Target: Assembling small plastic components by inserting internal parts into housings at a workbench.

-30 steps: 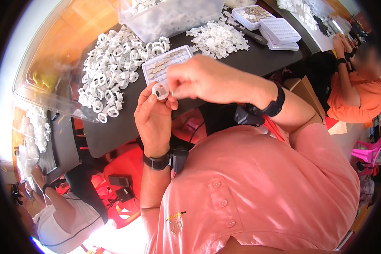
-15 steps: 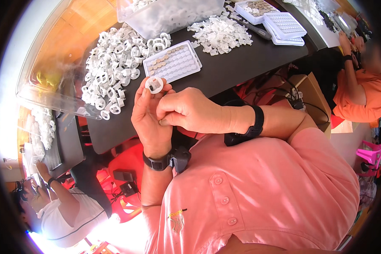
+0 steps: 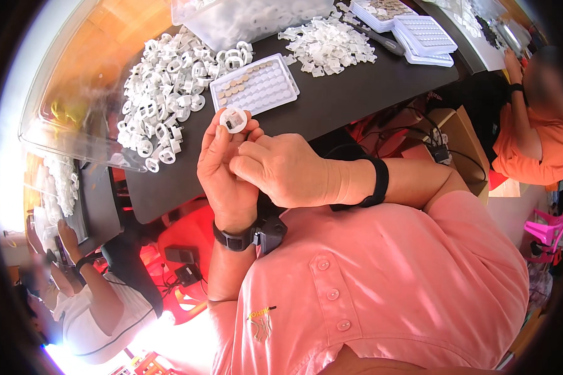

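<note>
My left hand [image 3: 219, 172] pinches a round white plastic part [image 3: 233, 120] between thumb and fingertips. A small dark piece shows inside its ring. Close against the left palm, my right hand [image 3: 281, 169] is closed with its fingers curled inward. Its fingertips are hidden, so I cannot see what they hold, if anything. Just beyond my hands lies a white tray [image 3: 275, 94] of round pockets, with small tan discs [image 3: 236, 85] in some of them. A heap of similar white ring parts [image 3: 162, 94] spreads to the left of the tray.
Small clear-white plastic pieces [image 3: 328, 47] form a pile on the dark table [image 3: 356, 94]. Behind stands a translucent bin [image 3: 250, 22]. Stacked white trays [image 3: 425, 37] and a grey-handled tool [image 3: 385, 40] lie at far right. Co-workers sit left, in a white shirt [image 3: 106, 312], and right, in orange [image 3: 532, 137].
My right hand has shifted slightly, and its pinched fingertips, visible before, are now hidden against the left palm. The white part has moved slightly right and up. At left, the co-worker's hands moved.
</note>
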Demonstrator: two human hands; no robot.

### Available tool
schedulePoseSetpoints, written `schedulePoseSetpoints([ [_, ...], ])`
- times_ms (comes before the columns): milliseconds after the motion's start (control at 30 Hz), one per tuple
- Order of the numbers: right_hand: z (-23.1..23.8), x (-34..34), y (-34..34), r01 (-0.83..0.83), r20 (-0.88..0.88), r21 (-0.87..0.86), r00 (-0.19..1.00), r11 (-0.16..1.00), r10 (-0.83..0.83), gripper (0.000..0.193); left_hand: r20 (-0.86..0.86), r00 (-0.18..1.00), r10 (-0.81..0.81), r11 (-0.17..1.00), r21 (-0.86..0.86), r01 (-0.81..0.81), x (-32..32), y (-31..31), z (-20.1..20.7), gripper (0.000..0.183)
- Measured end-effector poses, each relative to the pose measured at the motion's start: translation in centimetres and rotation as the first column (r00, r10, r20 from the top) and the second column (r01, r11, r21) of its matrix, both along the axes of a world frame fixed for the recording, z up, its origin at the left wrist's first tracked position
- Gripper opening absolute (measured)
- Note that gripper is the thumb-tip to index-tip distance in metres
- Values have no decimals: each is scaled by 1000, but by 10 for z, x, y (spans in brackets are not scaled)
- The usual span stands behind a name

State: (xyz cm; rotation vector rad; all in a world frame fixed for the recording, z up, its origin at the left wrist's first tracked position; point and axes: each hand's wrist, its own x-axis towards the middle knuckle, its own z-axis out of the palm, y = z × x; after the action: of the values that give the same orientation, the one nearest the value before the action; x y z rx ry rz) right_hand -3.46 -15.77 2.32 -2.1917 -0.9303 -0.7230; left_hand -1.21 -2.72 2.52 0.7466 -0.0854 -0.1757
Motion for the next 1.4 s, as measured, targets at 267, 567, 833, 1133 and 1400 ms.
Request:
schedulePoseSetpoints([
  [267, 4, -1, 0, 56, 69, -80, 996, 995, -51, 12, -3, 999, -36, 999, -33, 35, -2, 1, -5, 35],
  [567, 8, 4, -18, 47, 257, 128, 963, 991, -79, 18, -27, 999, 30, 1000, 6, -30, -6, 0, 0, 32],
  [833, 3, 27, -27, 135, 270, 198, 945, 971, -186, 17, 93, 993, -78, 996, 55, 74, -8, 1, -8, 28],
  [1133, 1, 26, -32, 32, -306, 515, 940, 857, 149, 10, 150, 983, -102, 986, 145, 81, -6, 8, -14, 28],
  [1400, 21, 29, -42, 180, -669, 661, 581, 728, 464, 8, 98, 993, -72, 975, 218, 49, -9, 5, -9, 25],
])
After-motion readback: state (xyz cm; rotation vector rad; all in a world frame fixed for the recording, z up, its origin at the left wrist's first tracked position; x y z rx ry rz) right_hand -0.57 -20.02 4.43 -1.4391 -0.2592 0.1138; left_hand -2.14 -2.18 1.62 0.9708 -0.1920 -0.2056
